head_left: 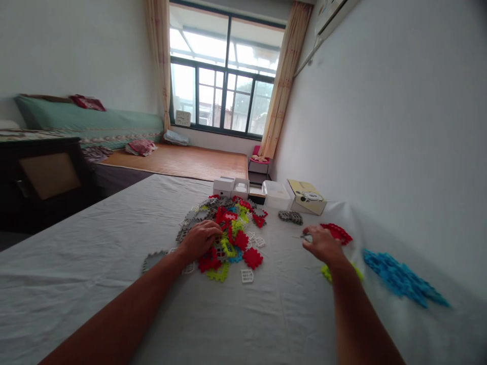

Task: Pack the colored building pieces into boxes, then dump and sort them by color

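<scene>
My left hand (201, 238) rests over the left side of a mixed pile of plastic interlocking building pieces, its fingers closed and curled down, with their tips partly hidden. The pile holds red pieces (253, 258), lime-green pieces (218, 274), grey and white ones. To the right, my right hand (321, 244) pinches a small greyish interlocking piece (306, 237) between thumb and fingers, above the cloth. A group of red pieces (338, 233) lies just behind that hand, and lime-green pieces (326, 274) are partly covered by my right forearm.
Blue pieces (403, 279) are heaped along the right wall, and a grey stack (290, 217) lies beyond my right hand. White boxes (223, 187), a clear plastic container (276, 193) and a yellow box (306, 196) line the far edge of the cloth-covered surface (243, 324).
</scene>
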Demonstrator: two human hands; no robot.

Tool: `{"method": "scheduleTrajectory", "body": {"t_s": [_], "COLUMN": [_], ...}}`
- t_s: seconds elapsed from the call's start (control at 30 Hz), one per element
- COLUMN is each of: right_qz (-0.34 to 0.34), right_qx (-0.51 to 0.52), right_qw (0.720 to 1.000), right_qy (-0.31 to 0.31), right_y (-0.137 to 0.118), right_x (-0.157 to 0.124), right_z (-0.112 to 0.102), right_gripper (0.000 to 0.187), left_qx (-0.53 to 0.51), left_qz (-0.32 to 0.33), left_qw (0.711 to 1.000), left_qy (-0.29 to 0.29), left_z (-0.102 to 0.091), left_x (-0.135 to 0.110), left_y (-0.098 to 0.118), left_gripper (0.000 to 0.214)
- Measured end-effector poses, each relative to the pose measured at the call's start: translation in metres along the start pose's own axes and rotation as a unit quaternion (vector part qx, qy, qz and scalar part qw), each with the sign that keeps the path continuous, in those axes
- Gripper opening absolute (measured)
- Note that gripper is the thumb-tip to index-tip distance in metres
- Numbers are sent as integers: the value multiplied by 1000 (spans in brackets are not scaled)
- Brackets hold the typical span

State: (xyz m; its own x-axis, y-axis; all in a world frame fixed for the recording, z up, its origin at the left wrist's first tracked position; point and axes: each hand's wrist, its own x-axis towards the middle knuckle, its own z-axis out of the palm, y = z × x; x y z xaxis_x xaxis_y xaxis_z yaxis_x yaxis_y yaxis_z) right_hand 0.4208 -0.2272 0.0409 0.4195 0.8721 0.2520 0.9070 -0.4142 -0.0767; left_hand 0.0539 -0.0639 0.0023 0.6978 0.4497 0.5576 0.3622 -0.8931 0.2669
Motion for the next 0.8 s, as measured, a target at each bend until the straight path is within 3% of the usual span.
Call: {"method": "scheduleTrajectory", "body": {"t_s": [0.07,0.17,0.33,0.5,0.67,0.8], "right_qz": [35,4,-53,-81,-42,-10], "right_qx": [-8,32,72,89,45,11], "right_qw": [999,998,994,992,998,999], "right_qy": [28,56,56,33,23,47], "right_y": [18,24,0,-11,-26,-44], "right_x": [4,10,19,50,93,105], "right_z": [1,10,23,17,26,46], "right_gripper": [26,31,39,42,34,35], "left_qx": [-1,-2,-7,-21,-10,0], "left_qz": [3,1,-2,-7,-19,-27], "left_qw": [1000,1000,1000,1000,1000,1000], "left_qy": [1,1,3,4,2,-1], "left_z": [0,0,-1,-2,-1,0], "left_x": [0,1,0,-2,-3,-5], "left_y": [0,1,1,3,6,8], "left_gripper": [29,29,28,28,27,25]}}
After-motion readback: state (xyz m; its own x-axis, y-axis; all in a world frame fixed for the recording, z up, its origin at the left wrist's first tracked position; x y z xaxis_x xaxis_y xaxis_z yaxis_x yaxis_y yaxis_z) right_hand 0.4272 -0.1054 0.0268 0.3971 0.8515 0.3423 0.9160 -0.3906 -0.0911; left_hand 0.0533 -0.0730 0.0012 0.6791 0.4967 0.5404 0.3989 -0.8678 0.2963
